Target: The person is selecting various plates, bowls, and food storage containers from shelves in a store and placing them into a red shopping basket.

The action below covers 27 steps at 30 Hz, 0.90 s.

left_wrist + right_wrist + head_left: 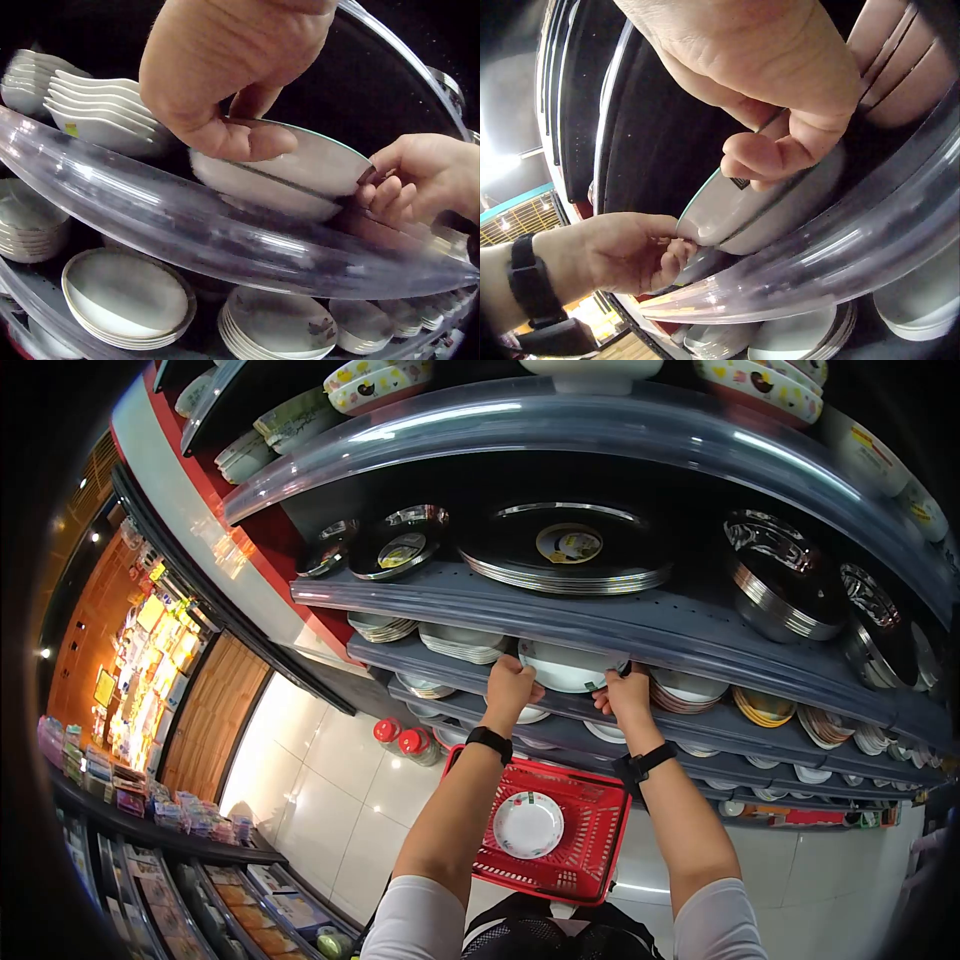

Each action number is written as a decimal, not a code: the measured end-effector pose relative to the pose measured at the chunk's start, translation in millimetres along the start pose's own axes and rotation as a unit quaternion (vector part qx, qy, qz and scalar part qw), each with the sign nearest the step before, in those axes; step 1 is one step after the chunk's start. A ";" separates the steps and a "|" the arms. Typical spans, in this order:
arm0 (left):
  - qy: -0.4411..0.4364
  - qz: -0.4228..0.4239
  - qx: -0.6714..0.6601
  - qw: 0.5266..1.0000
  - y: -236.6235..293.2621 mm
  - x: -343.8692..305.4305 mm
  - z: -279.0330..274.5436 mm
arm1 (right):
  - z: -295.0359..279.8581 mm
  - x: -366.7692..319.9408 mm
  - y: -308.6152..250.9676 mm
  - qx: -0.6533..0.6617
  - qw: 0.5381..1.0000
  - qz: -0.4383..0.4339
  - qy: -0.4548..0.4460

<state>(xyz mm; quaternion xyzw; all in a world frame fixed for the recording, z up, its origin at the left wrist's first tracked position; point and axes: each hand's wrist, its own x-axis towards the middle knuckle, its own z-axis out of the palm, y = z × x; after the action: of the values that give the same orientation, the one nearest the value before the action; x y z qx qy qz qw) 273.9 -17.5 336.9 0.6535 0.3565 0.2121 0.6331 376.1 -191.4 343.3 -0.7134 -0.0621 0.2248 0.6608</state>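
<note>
My left hand (510, 685) grips the white shallow bowl (565, 665) at its 9 o'clock rim, with the thumb curled over the edge. The bowl lies tilted on a second bowl of the same kind, on the grey-blue store shelf (420, 662) behind the clear plastic shelf rail (150, 202). My right hand (625, 695) pinches the rim at 3 o'clock, fingers curled beneath it. At 6 o'clock, below both hands, the red plastic mesh basket (590, 850) contains one white round plate (528, 825).
</note>
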 end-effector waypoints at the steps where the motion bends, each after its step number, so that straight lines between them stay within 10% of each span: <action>1: -0.002 -0.002 0.000 1.000 -0.6 2.1 -0.4 | 1.3 1.9 1.6 -0.008 1.000 -0.003 0.009; 20: -0.011 0.005 -0.085 0.996 -7.8 -2.5 -2.3 | 11.0 11.4 6.1 -0.001 0.998 0.006 0.070; 27: -0.124 -0.077 -0.072 0.987 -101.2 -80.1 -64.2 | 6.4 -13.4 22.8 0.109 0.992 -0.057 0.033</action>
<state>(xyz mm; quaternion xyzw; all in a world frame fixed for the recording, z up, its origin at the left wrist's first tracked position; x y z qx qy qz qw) 154.6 -38.7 258.8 0.5979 0.3079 0.1051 0.7325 356.9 -193.5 324.1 -0.6396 -0.0559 0.1690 0.7478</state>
